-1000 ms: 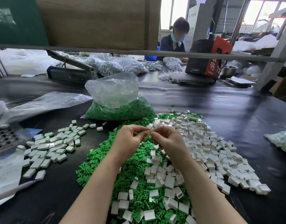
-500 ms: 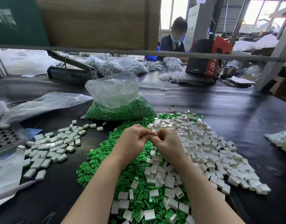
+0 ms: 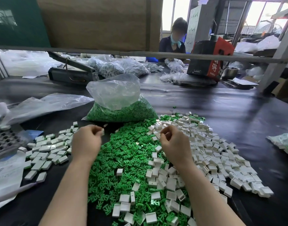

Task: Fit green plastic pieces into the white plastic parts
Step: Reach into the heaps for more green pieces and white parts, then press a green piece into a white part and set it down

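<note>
While our hands hover apart over the worktop's middle, our left hand pinches a small white part at its fingertips, blurred. Our right hand curls loosely over the white plastic parts; whether it grips anything we cannot tell. Between both lies the green pieces heap, with finished white pieces toward the left edge.

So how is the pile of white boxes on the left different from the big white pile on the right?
The left pile is smaller and lies flat, one layer on the table; the right pile is far bigger and heaped.
Many pieces in the left pile show green at an edge; pieces in the right pile mostly look like open, hollow white shells.
The right pile runs into the loose green pieces; the left pile sits apart from them.
Both are small white squarish plastic parts.
</note>
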Available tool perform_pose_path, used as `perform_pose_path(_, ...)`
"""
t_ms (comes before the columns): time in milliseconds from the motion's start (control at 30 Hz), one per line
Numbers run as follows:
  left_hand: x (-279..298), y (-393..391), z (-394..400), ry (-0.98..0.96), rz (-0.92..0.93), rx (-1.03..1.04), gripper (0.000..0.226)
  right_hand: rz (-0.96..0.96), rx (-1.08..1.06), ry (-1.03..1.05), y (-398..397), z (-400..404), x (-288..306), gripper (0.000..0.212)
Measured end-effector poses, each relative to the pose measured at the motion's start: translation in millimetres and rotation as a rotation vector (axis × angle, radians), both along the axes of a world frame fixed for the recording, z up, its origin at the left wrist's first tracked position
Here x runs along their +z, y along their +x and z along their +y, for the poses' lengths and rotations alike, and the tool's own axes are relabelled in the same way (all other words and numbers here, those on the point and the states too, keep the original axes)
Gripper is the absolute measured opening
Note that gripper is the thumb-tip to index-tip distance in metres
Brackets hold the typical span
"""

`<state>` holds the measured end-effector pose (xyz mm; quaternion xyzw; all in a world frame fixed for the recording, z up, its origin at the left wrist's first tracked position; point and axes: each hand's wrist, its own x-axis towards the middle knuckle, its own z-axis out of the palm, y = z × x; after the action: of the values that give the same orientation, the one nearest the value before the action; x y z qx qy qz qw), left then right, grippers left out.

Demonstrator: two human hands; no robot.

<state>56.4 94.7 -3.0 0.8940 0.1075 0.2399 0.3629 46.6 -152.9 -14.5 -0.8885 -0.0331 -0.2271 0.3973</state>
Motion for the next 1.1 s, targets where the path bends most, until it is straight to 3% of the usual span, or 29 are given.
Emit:
perform_pose_path(167,-12,-6,43,0.104,0.045,0.343,0.015,-0.007,-0.272,-0.171,1,-8,-3,0.01)
perform_pose_path(300,-19,-9,54,0.108,0.095,0.42,0.015,0.048,-0.46,-0.372,1,-18,-3,0.02)
perform_pose_path(467,-14,-7,50,0.148,0.187,0.438,0.02,0.315,-0.503,-0.578,-1,-25,-4,0.028)
perform_pose_path(533,-8,-5,38,0.178,0.153,0.377,0.024,0.39,-0.48,-0.599,-1,-25,-4,0.028)
perform_pose_path(633,6,-2,4,0.102,0.037,0.105,0.017,0.377,-0.481,-0.584,-2,-23,-4,0.028)
perform_pose_path(833,9,-5,-66,0.125,0.11,-0.326,0.015,0.34,-0.482,-0.546,-2,-22,-3,0.024)
perform_pose_path(967,-6,-5,-87,0.285,0.245,-0.413,0.03,0.361,-0.472,-0.565,-2,-21,-4,0.022)
perform_pose_path(1100,-10,-4,-93,0.248,0.257,-0.461,0.029,0.29,-0.482,-0.523,0,-21,-4,0.017)
